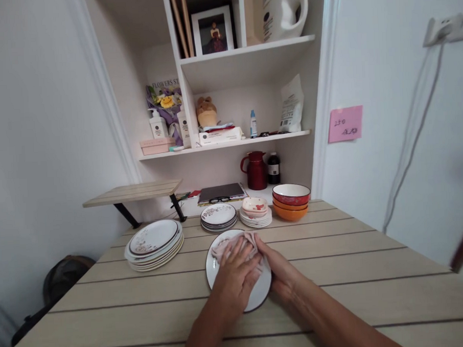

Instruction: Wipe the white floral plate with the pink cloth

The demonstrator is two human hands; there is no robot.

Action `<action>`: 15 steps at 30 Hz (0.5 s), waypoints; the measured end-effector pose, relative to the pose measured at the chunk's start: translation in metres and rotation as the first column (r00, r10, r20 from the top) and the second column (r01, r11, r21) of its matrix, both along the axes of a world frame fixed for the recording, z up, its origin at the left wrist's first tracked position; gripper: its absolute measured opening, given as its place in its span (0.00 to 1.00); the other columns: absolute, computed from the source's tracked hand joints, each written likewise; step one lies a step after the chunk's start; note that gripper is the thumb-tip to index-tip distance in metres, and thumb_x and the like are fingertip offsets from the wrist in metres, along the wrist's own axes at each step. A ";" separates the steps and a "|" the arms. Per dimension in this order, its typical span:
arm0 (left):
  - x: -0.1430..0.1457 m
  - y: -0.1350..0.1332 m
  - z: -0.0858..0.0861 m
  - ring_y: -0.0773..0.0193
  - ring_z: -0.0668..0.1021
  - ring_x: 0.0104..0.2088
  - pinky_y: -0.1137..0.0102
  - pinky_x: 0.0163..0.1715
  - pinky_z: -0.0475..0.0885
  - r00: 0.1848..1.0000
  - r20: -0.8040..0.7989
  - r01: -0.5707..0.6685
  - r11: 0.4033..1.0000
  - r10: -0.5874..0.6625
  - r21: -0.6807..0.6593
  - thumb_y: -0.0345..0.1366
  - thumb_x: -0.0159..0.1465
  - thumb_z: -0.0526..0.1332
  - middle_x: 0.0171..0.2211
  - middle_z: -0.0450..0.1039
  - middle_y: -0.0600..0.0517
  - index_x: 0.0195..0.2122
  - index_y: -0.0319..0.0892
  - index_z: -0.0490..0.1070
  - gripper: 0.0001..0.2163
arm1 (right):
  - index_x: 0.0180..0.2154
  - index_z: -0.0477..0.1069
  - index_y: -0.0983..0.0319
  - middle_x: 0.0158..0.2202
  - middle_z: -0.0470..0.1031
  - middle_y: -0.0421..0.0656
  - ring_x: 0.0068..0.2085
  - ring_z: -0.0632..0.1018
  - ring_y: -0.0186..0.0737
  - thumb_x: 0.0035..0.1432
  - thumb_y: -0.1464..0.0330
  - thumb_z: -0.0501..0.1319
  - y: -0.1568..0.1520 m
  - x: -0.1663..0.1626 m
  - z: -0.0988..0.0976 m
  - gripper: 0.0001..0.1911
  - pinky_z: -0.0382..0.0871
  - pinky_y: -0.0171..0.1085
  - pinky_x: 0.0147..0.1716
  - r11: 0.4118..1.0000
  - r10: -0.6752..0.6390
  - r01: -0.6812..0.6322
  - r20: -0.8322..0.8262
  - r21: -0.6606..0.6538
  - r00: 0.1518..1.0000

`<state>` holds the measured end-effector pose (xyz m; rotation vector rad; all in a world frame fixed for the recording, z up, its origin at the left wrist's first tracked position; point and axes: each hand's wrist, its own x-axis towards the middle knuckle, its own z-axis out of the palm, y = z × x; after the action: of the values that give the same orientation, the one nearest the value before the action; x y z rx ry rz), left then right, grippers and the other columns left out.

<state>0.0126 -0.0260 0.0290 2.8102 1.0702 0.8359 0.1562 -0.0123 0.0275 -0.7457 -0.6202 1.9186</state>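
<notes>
A white plate (256, 298) with a dark rim is in front of me at the table's middle, slightly tilted. A crumpled pale pink cloth (225, 246) covers its upper part. My left hand (238, 275) presses down on the cloth over the plate, its fingers bent around the fabric. My right hand (279, 268) grips the plate's right edge, with its thumb along the top by the cloth; its other fingers are mostly hidden beneath.
Behind the plate stand a large plate stack (156, 243), a smaller plate stack (218, 215), small dishes (255, 207) on saucers, and stacked bowls (290, 212). A raised wooden shelf (134, 192) is at left. A red jug (257, 171) stands at the back.
</notes>
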 end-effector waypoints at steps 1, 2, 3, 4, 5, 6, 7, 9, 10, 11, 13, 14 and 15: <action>0.003 -0.002 0.002 0.59 0.53 0.64 0.49 0.60 0.51 1.000 -0.014 0.012 1.000 -0.013 -0.016 0.39 0.66 0.48 0.63 0.54 0.52 0.58 0.52 0.59 0.19 | 0.46 0.70 0.68 0.38 0.79 0.52 0.40 0.79 0.46 0.53 0.50 0.58 0.002 0.002 -0.001 0.30 0.68 0.44 0.46 1.000 0.017 -0.017 -0.003 -0.015 1.000; 0.005 -0.005 0.004 0.60 0.54 0.63 0.50 0.60 0.51 0.999 -0.019 0.025 0.999 -0.026 -0.028 0.39 0.66 0.49 0.62 0.55 0.53 0.57 0.53 0.60 0.18 | 0.45 0.70 0.69 0.37 0.79 0.52 0.40 0.79 0.46 0.53 0.50 0.57 0.004 0.005 -0.001 0.30 0.68 0.45 0.45 0.999 0.032 -0.032 -0.012 -0.029 0.999; 0.007 -0.007 0.006 0.61 0.56 0.62 0.51 0.61 0.52 0.999 -0.019 0.039 0.999 -0.040 -0.037 0.38 0.66 0.49 0.61 0.58 0.53 0.56 0.54 0.61 0.18 | 0.44 0.71 0.70 0.36 0.79 0.52 0.40 0.79 0.47 0.54 0.50 0.57 0.007 0.008 -0.002 0.29 0.68 0.45 0.46 0.998 0.049 -0.051 -0.032 -0.040 0.998; 0.008 -0.010 0.007 0.62 0.59 0.61 0.53 0.61 0.52 0.999 -0.015 0.052 0.998 -0.052 -0.044 0.37 0.66 0.49 0.59 0.61 0.54 0.55 0.54 0.62 0.17 | 0.43 0.70 0.70 0.36 0.79 0.53 0.40 0.79 0.47 0.55 0.50 0.56 0.009 0.011 -0.003 0.29 0.68 0.45 0.46 0.996 0.067 -0.070 -0.060 -0.046 0.996; 0.008 -0.012 0.009 0.64 0.61 0.60 0.54 0.61 0.53 0.998 -0.009 0.062 0.997 -0.063 -0.046 0.36 0.65 0.49 0.57 0.64 0.54 0.55 0.55 0.63 0.17 | 0.43 0.70 0.70 0.36 0.79 0.53 0.41 0.79 0.47 0.55 0.50 0.55 0.012 0.015 -0.003 0.29 0.67 0.45 0.47 0.995 0.082 -0.087 -0.091 -0.045 0.992; 0.008 -0.014 0.010 0.65 0.63 0.59 0.55 0.61 0.54 0.998 -0.004 0.068 0.997 -0.069 -0.046 0.35 0.65 0.49 0.56 0.67 0.54 0.54 0.55 0.64 0.17 | 0.44 0.70 0.71 0.38 0.79 0.53 0.42 0.78 0.47 0.56 0.50 0.54 0.014 0.018 -0.004 0.29 0.67 0.45 0.48 0.995 0.091 -0.096 -0.123 -0.036 0.988; 0.007 -0.016 0.011 0.65 0.64 0.58 0.56 0.61 0.54 0.998 -0.002 0.069 0.997 -0.069 -0.044 0.34 0.65 0.49 0.54 0.68 0.55 0.53 0.55 0.65 0.17 | 0.45 0.69 0.71 0.39 0.78 0.54 0.43 0.78 0.47 0.57 0.50 0.53 0.017 0.022 -0.004 0.30 0.66 0.45 0.49 0.995 0.093 -0.097 -0.150 -0.017 0.984; 0.005 -0.017 0.012 0.65 0.66 0.57 0.56 0.60 0.55 0.999 -0.007 0.050 0.998 -0.050 -0.028 0.34 0.65 0.50 0.52 0.70 0.56 0.51 0.55 0.67 0.16 | 0.48 0.68 0.71 0.42 0.77 0.54 0.46 0.77 0.47 0.57 0.51 0.53 0.021 0.030 -0.003 0.30 0.64 0.45 0.51 0.998 0.068 -0.063 -0.177 0.029 0.982; 0.004 -0.017 0.012 0.65 0.66 0.57 0.56 0.60 0.55 0.999 -0.009 0.030 0.999 -0.031 -0.009 0.34 0.65 0.50 0.52 0.71 0.56 0.50 0.55 0.68 0.16 | 0.49 0.67 0.71 0.44 0.77 0.54 0.46 0.76 0.46 0.58 0.52 0.53 0.023 0.033 -0.002 0.30 0.63 0.45 0.52 0.998 0.046 -0.038 -0.182 0.049 0.982; 0.003 -0.016 0.012 0.65 0.67 0.57 0.55 0.60 0.55 1.000 -0.009 0.007 1.000 -0.007 0.019 0.33 0.65 0.50 0.52 0.71 0.56 0.50 0.54 0.69 0.15 | 0.50 0.66 0.70 0.44 0.76 0.54 0.47 0.76 0.46 0.58 0.52 0.53 0.024 0.036 -0.002 0.30 0.63 0.45 0.53 0.998 0.025 -0.014 -0.183 0.063 0.983; 0.002 -0.014 0.010 0.64 0.67 0.56 0.56 0.60 0.55 0.999 0.002 -0.053 0.993 0.053 0.102 0.33 0.64 0.50 0.52 0.71 0.55 0.48 0.52 0.70 0.15 | 0.52 0.65 0.70 0.45 0.76 0.53 0.48 0.76 0.46 0.58 0.52 0.53 0.024 0.039 0.000 0.30 0.62 0.45 0.53 0.998 0.001 0.012 -0.185 0.069 0.983; 0.002 -0.012 0.008 0.63 0.67 0.56 0.56 0.60 0.56 0.996 0.018 -0.093 0.984 0.091 0.153 0.33 0.64 0.51 0.52 0.70 0.55 0.48 0.51 0.70 0.14 | 0.52 0.65 0.70 0.45 0.76 0.53 0.48 0.75 0.46 0.58 0.52 0.53 0.023 0.039 0.001 0.31 0.62 0.44 0.53 0.998 0.000 0.013 -0.187 0.068 0.982; 0.002 -0.011 0.005 0.62 0.68 0.56 0.56 0.60 0.57 0.990 0.041 -0.142 0.969 0.136 0.203 0.33 0.64 0.51 0.52 0.70 0.53 0.48 0.49 0.70 0.14 | 0.52 0.65 0.69 0.45 0.76 0.53 0.48 0.75 0.46 0.58 0.52 0.53 0.022 0.038 0.002 0.31 0.62 0.44 0.54 0.998 0.008 0.004 -0.190 0.066 0.982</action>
<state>0.0149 -0.0372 0.0345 2.9048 1.2582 1.0528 0.1947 0.0099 0.0296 -0.5120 -0.5623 1.9341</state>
